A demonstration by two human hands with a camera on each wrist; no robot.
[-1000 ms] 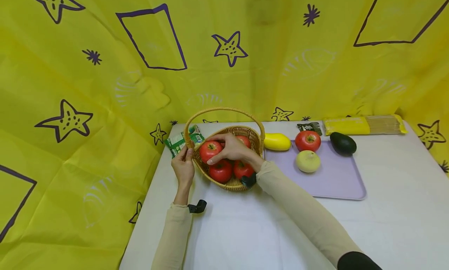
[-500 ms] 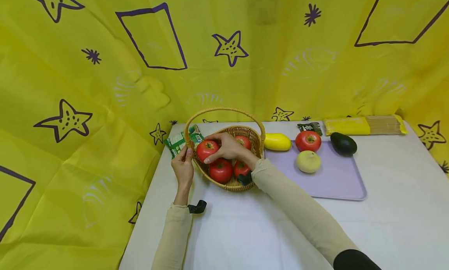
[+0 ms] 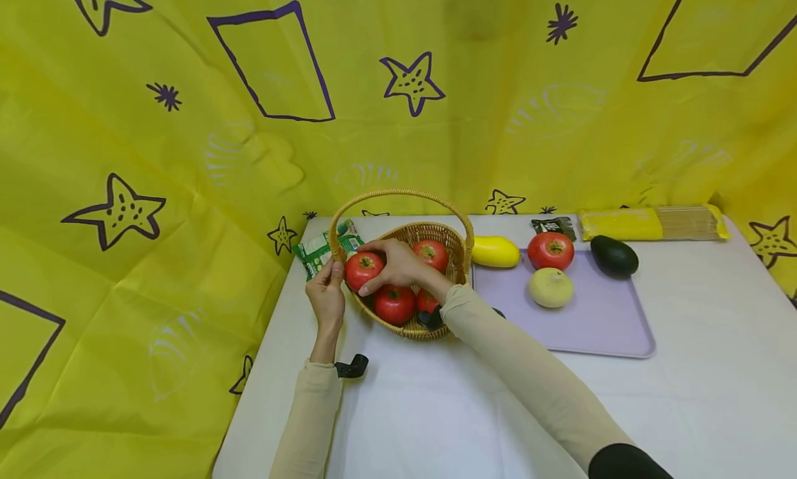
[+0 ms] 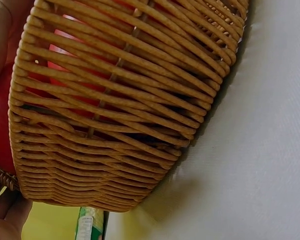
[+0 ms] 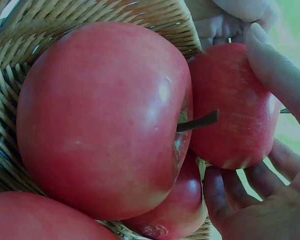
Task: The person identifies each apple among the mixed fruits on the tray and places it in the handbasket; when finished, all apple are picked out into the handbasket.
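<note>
A wicker basket (image 3: 418, 335) with a tall arched handle (image 3: 401, 192) stands on the table and contains several red apples. My left hand (image 3: 326, 304) pinches the foot of the handle at the basket's left rim. In my right hand (image 3: 403, 264) is a red apple (image 3: 363, 271), gripped between thumb and fingers at the basket's left side, near the left fingertips. The right wrist view shows the gripped apple (image 5: 230, 107) beyond a larger-looking apple (image 5: 105, 120) inside the basket. Woven basket side (image 4: 115, 100) fills much of the left wrist view, with red showing through gaps.
Behind the basket's left side lies a green packet (image 3: 313, 256). Right of the basket are a yellow vegetable (image 3: 496, 251), a lilac tray (image 3: 598, 327), a red fruit (image 3: 551, 250), a pale round one (image 3: 551, 288), an avocado (image 3: 614, 257), a dark packet (image 3: 554, 226) and a noodle pack (image 3: 654, 223).
My right hand has shifted the gripped apple a little to the left, toward the handle's foot. My left hand has stayed on the handle, and the basket stands as before.
</note>
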